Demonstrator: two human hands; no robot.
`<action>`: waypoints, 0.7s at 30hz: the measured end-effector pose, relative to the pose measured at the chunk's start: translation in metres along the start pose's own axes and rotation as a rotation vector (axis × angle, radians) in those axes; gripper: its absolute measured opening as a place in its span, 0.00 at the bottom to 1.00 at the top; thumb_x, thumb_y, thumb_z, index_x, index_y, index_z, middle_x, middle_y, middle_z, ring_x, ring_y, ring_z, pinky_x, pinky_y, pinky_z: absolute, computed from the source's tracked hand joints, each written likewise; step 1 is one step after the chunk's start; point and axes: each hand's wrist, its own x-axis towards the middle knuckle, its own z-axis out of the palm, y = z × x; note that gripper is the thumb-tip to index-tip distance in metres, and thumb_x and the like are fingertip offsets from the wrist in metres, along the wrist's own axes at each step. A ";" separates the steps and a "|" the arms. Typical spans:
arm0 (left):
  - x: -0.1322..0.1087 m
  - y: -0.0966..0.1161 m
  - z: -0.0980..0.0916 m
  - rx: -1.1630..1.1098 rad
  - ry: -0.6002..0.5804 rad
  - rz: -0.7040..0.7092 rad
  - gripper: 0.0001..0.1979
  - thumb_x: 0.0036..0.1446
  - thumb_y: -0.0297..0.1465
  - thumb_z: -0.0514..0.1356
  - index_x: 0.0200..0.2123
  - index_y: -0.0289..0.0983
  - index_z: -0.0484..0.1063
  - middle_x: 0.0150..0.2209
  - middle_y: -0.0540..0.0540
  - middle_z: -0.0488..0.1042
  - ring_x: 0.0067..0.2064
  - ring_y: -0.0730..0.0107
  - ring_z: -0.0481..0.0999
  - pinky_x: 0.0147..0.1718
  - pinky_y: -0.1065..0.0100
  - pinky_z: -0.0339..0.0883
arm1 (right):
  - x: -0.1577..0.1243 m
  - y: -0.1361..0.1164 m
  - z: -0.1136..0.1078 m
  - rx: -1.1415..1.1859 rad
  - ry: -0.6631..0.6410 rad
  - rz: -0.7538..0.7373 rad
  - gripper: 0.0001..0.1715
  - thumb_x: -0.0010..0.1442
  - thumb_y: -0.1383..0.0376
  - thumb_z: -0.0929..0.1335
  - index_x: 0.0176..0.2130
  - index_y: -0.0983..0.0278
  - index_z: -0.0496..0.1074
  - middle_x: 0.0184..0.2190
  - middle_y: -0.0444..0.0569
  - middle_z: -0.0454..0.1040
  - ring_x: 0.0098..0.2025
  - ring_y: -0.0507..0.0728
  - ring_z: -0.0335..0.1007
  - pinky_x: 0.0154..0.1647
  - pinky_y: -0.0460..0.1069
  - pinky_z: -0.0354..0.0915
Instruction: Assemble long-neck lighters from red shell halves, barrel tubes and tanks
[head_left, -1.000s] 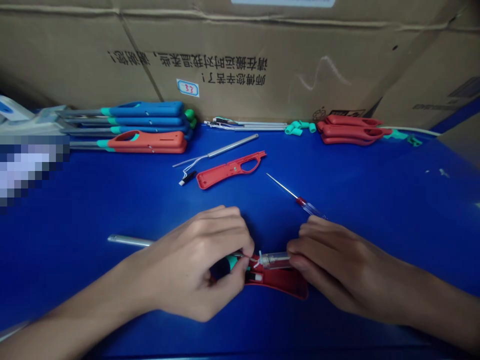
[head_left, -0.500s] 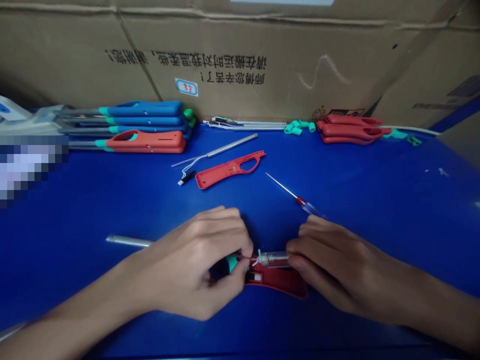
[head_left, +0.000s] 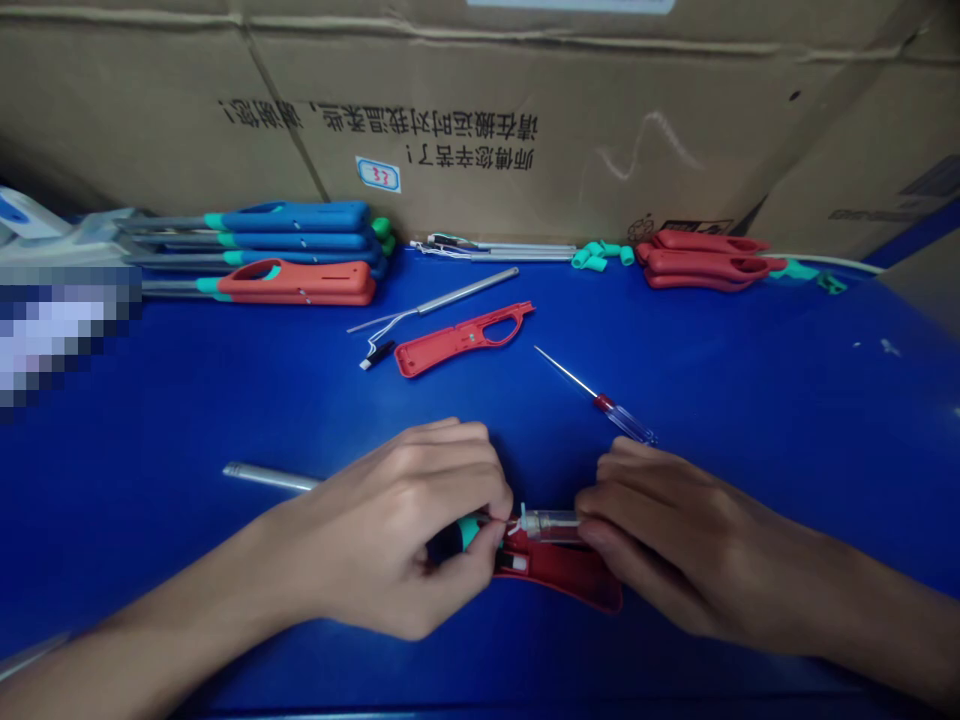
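Left hand (head_left: 405,530): fingers curled narrow, thumb and forefinger pinching the teal collar (head_left: 469,531) at the end of the tube (head_left: 266,477).
Right hand (head_left: 667,545): fingers closed on the right end of the clear cartridge (head_left: 551,521), palm down on the table (head_left: 187,400).
Shell (head_left: 574,582): red, open side up, flat on the table between both hands, near the front edge.
Cartridge: lying lengthwise in the shell, its white tip meeting the collar.
Tube: metal, running left from under the left hand along the table.
Screwdriver (head_left: 600,402): just behind the right hand, tip pointing away to the left.
Spare shell (head_left: 461,338): red, mid-table, beside a loose wired tube (head_left: 450,297).
Lighters (head_left: 292,250): blue and red, stacked at rear left.
Red shells (head_left: 705,260): stacked at rear right, teal caps (head_left: 596,257) beside them.
Box (head_left: 480,110): cardboard, along the rear edge.
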 end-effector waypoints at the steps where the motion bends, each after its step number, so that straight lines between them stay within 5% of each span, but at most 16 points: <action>1: 0.000 0.000 0.000 0.001 -0.002 0.000 0.07 0.55 0.19 0.55 0.32 0.34 0.70 0.26 0.47 0.70 0.29 0.70 0.66 0.32 0.65 0.61 | 0.000 0.000 0.000 0.000 -0.001 -0.003 0.16 0.69 0.69 0.59 0.34 0.67 0.71 0.27 0.47 0.72 0.30 0.53 0.66 0.43 0.51 0.64; 21: -0.001 -0.001 0.002 -0.024 0.002 0.012 0.07 0.55 0.19 0.54 0.33 0.34 0.70 0.27 0.46 0.70 0.30 0.69 0.66 0.32 0.63 0.60 | -0.001 -0.001 0.002 0.008 -0.001 0.002 0.16 0.69 0.69 0.59 0.34 0.68 0.72 0.26 0.47 0.71 0.30 0.53 0.65 0.39 0.51 0.63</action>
